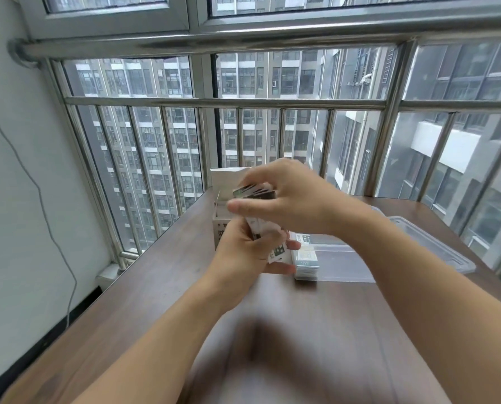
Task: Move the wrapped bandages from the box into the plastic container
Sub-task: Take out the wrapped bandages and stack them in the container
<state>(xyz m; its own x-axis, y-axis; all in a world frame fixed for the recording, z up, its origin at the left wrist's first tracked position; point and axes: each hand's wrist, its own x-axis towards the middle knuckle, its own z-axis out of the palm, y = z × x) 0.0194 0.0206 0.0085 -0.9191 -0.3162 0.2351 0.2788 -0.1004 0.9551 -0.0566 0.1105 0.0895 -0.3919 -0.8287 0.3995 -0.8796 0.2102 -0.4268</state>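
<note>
— So, starting from the biggest thing, what is sitting where?

— Well, the brown table (144, 290) is carrying everything. To the right, the clear plastic container (436, 246) is lying low and open, and a stack of wrapped bandages (306, 262) is already resting in its near left corner. The white box (223, 199) is standing upright behind the hands, flap up.

— And the hands?

— The left hand (243, 258) is curling round a fanned bunch of wrapped bandages (278, 252), just above the table and beside the container. The right hand (287, 196) is reaching across above it, fingers bent and pinching a second small bundle (253, 191) near the mouth of the box.

— Which step is that, to your eye?

— I am judging it mid-transfer: bandages are coming out of the box and being gathered between both hands. Whether the box is emptied, I cannot tell; its inside is hiding behind the fingers.

— What is the next move asking for?

— Squaring the loose packets so none are slipping out, then carrying them rightwards over the rim and laying them next to the stack.
</note>
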